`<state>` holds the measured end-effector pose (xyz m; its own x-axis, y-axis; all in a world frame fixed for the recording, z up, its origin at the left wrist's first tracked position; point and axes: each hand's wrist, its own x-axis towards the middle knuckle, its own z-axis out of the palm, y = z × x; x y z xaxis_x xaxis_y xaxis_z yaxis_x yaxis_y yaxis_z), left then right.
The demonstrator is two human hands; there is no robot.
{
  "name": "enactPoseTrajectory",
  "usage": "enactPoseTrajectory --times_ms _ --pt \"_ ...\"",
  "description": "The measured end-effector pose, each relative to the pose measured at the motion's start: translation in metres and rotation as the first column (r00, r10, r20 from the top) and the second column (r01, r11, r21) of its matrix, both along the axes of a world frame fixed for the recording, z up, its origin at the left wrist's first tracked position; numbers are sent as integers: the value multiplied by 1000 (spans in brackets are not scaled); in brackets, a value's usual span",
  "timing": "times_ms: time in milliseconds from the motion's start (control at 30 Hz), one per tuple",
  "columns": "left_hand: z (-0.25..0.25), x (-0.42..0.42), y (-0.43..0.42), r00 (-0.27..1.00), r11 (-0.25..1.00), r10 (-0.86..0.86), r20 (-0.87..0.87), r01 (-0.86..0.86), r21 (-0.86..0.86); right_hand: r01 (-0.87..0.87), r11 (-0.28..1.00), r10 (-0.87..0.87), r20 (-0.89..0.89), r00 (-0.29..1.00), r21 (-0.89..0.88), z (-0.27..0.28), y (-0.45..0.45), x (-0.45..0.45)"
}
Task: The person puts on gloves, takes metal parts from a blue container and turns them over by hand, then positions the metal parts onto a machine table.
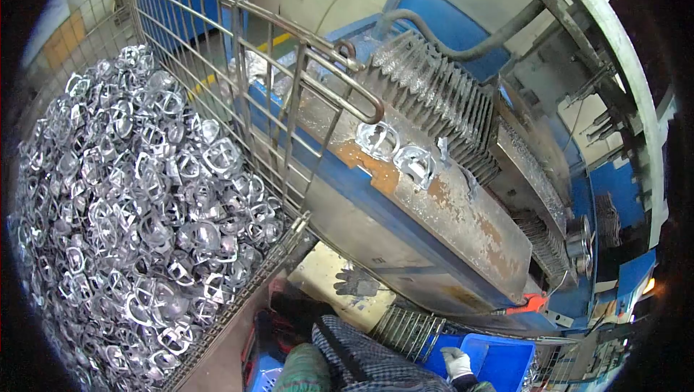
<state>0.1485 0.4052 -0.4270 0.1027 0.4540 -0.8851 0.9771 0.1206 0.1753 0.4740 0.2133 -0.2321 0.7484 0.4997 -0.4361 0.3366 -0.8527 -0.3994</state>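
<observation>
My right hand (457, 363), in a white glove, is at the bottom of the view by the left side of a blue plastic bin (499, 354). Its fingers look curled together; whether they hold the bin's rim or something small cannot be made out. A green sleeve (305, 367) shows at the bottom, next to a checked garment (361, 352). My left hand does not show.
At left, a wire cage (300, 88) holds a heap of shiny metal castings (144, 197). Two castings (394, 152) lie on a worn machine ledge (463, 222) beside ribbed bellows (434, 88). A red air gun (526, 304) rests at the ledge's end. A dark glove (356, 283) lies on the floor.
</observation>
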Motion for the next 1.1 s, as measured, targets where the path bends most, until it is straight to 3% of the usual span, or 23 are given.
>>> enactPoseTrajectory --times_ms 67,133,233,333,400,467,533,700,733,800,867,900,1000,1033,1100 --pt "5 3 5 1000 1000 -17 9 17 1 -40 997 33 98 995 69 6 -2 6" --pt "4 8 13 999 999 -41 23 40 9 -13 987 -4 101 995 163 -14 -27 27" --pt "3 10 18 996 996 -83 36 83 17 151 985 -157 79 984 83 -2 -21 27" --pt "2 11 24 992 993 -120 43 120 7 127 965 -140 41 989 228 -15 -34 41" --pt "2 10 30 989 990 -140 40 141 -10 77 976 -92 67 993 206 -20 -35 45" --pt "1 6 35 987 986 -159 35 160 -41 -65 997 59 117 991 52 -23 -26 47" --pt "4 -3 39 982 978 -188 18 189 -89 -86 993 91 70 993 -78 -31 -16 55" --pt "19 -53 39 967 952 -230 -106 201 -233 -263 965 263 18 965 -14 12 63 22" --pt "1 -75 22 987 988 -112 -114 98 -121 -266 964 266 8 964 -8 9 63 24" --pt "59 -84 20 868 939 338 -364 -337 69 -269 961 271 -16 963 67 -2 56 29" --pt "-13 -126 -32 733 713 680 12 -666 219 -202 977 207 -77 975 69 7 48 26" --pt "-21 -128 -37 707 716 694 -136 -655 242 -175 981 183 -110 977 78 6 35 28" --pt "0 -114 -35 670 673 732 -122 -684 281 -178 976 196 -159 968 122 -49 -21 61" --pt "20 -105 -27 656 675 736 -171 -686 274 -227 969 240 -144 960 100 -46 -17 65" --pt "13 -106 -24 665 690 722 -194 -669 275 -260 965 261 -85 961 28 -51 -12 64"
